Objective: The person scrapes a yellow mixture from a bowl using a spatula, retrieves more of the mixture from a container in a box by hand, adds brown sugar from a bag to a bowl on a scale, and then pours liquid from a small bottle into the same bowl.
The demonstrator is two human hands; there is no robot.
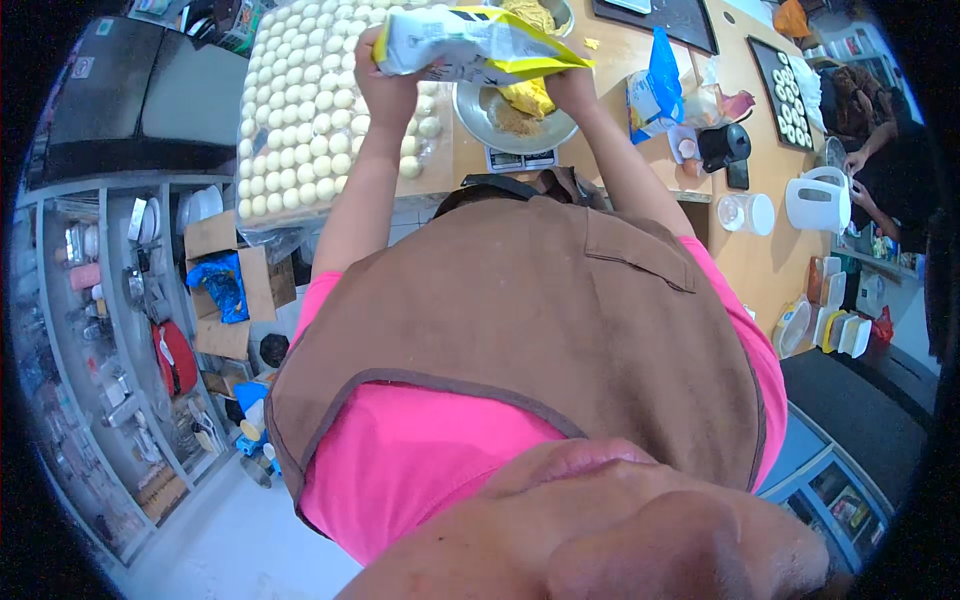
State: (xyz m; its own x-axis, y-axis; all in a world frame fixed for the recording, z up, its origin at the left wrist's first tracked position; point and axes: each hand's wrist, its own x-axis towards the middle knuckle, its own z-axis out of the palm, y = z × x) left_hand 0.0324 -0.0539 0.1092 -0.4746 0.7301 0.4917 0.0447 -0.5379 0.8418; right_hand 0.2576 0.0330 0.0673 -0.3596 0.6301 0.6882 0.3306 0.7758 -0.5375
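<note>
I hold a yellow-and-white plastic bag (465, 42) sideways over a metal bowl (468, 112). My left hand (388, 88) is closed around its left end, and my right hand (572, 90) grips the yellow right end. Below the bag, the bowl contains a yellow mass (530, 98) and a heap of brown powder (517, 122). The bowl rests on a kitchen scale (522, 160). Part of the bowl is hidden by the bag. A second bowl with yellow dough-like stuff (530, 12) stands behind it.
Rows of pale dough balls (310, 110) cover the table's left. To the right are a blue-and-white bag (655, 100), a black container (722, 148), a clear jar (745, 213), a white pitcher (817, 200) and a tray of ring-shaped pieces (783, 95). Another person's arms (868, 165) show at far right.
</note>
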